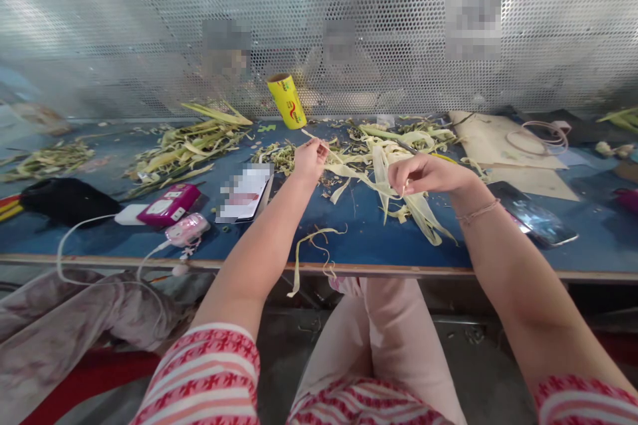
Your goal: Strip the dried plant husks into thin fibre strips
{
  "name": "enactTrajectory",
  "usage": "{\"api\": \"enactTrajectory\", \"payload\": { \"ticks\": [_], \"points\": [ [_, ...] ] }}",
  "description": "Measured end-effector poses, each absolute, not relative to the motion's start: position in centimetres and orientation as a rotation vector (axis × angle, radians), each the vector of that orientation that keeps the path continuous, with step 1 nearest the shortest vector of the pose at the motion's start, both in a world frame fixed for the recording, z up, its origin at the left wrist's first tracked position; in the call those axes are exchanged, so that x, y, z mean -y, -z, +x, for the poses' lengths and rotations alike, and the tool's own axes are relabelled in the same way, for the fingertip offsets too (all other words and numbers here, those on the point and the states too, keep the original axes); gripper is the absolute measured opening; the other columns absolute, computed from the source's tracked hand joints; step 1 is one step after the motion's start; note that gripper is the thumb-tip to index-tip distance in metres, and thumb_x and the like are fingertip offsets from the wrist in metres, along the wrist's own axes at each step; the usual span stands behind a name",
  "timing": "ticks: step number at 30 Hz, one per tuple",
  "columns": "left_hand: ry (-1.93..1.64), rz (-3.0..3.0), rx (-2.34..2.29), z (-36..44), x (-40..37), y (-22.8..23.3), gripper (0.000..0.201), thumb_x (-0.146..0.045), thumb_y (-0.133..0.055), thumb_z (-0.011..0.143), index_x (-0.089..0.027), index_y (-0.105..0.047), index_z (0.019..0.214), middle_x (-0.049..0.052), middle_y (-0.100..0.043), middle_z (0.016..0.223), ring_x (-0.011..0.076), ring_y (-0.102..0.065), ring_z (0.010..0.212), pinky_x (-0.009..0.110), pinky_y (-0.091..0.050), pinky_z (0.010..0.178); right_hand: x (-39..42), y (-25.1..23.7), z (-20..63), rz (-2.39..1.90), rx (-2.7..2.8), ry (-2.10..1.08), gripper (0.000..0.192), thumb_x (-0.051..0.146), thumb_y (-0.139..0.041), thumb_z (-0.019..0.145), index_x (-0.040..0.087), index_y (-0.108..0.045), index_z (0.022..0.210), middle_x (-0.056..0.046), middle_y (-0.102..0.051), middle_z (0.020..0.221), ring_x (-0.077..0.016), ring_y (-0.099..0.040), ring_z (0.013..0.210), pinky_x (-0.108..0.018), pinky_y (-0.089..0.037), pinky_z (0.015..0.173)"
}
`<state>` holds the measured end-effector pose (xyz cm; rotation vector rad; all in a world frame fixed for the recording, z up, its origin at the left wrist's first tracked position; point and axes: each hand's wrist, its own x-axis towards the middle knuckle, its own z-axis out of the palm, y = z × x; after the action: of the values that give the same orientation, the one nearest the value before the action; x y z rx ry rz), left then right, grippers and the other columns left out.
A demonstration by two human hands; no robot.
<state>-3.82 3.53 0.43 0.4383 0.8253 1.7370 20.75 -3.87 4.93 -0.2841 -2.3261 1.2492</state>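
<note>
A: What lies at the far left of the table (359,239)?

B: A black pouch (67,199), then a pink box (169,204) and a phone (246,194). Behind them is a heap of leaves (184,146).

A: And the left hand (309,161)?

B: It is closed and pinches a thin strip (323,143) above the table, just before the yellow roll (288,101).

A: The right hand (423,174)?

B: It grips the wide pale strips (399,186); they hang from the fingers down to the table. Another phone (533,216) lies to the right of it.

A: Which step is this, you think?

B: I judge she pulls a fine strip off the leaf. The next move needs a steady pull along the fibre, so it does not tear.
</note>
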Motion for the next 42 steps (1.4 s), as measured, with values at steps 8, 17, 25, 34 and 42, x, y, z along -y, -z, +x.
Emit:
{"api": "enactTrajectory", "payload": {
  "ticks": [8, 17, 25, 34, 42],
  "points": [
    [-1.766, 0.486, -0.855, -4.3, -4.0, -0.1, 0.032, 0.0, -0.051, 0.088, -0.016, -0.049, 0.06, -0.005, -0.05, 0.054, 0.0039, -0.05, 0.052, 0.019, -0.05, 0.072, 3.8, -4.7, 21.1, -0.4, 2.21, -1.247, 0.031, 0.047, -0.082, 0.073, 0.019, -0.071, 0.069, -0.001, -0.064, 0.066, -0.0101, -0.057, 0.062, -0.026, -0.049, 0.058],
    [-1.191, 1.026, -0.919, -1.8, -1.4, 0.1, 0.026, -0.034, -0.078, 0.077, -0.014, -0.062, 0.075, 0.003, -0.065, 0.075, 0.0112, -0.061, 0.07, 0.028, -0.05, 0.075, 1.3, -2.3, 19.1, -0.867, 1.371, -0.975, 0.035, 0.042, -0.084, 0.069, 0.02, -0.057, 0.073, 0.005, -0.052, 0.061, -0.0056, -0.047, 0.051, -0.021, -0.044, 0.05],
    [-0.933, 1.523, -0.889, 0.4, 0.1, 1.5, 0.029, 0.003, -0.078, 0.06, -0.015, -0.067, 0.081, 0.002, -0.07, 0.071, 0.0125, -0.064, 0.069, 0.025, -0.047, 0.074, 1.0, -1.9, 18.8, -0.884, 1.388, -1.029, 0.037, 0.045, -0.082, 0.071, 0.021, -0.054, 0.076, 0.006, -0.05, 0.061, -0.0064, -0.046, 0.051, -0.021, -0.043, 0.051],
    [-0.988, 1.342, -0.924, 0.8, 0.3, 1.8, 0.012, -0.007, -0.072, 0.075, -0.015, -0.064, 0.074, 0.003, -0.07, 0.064, 0.0124, -0.063, 0.056, 0.024, -0.046, 0.058, 0.2, -0.6, 18.4, -0.97, 1.23, -1.063, 0.053, 0.029, -0.084, 0.066, 0.024, -0.052, 0.107, 0.001, -0.062, 0.096, -0.0058, -0.051, 0.064, -0.018, -0.037, 0.048],
    [-1.216, 1.133, -1.004, 1.4, 1.0, 1.0, 0.029, -0.005, -0.078, 0.071, -0.017, -0.052, 0.075, -0.002, -0.065, 0.067, 0.0098, -0.06, 0.058, 0.022, -0.046, 0.061, 0.0, 1.4, 17.3, -1.131, 1.641, -1.063, 0.036, 0.036, -0.086, 0.066, 0.018, -0.057, 0.079, 0.001, -0.057, 0.068, -0.0077, -0.049, 0.056, -0.021, -0.042, 0.047]
  ]
}}
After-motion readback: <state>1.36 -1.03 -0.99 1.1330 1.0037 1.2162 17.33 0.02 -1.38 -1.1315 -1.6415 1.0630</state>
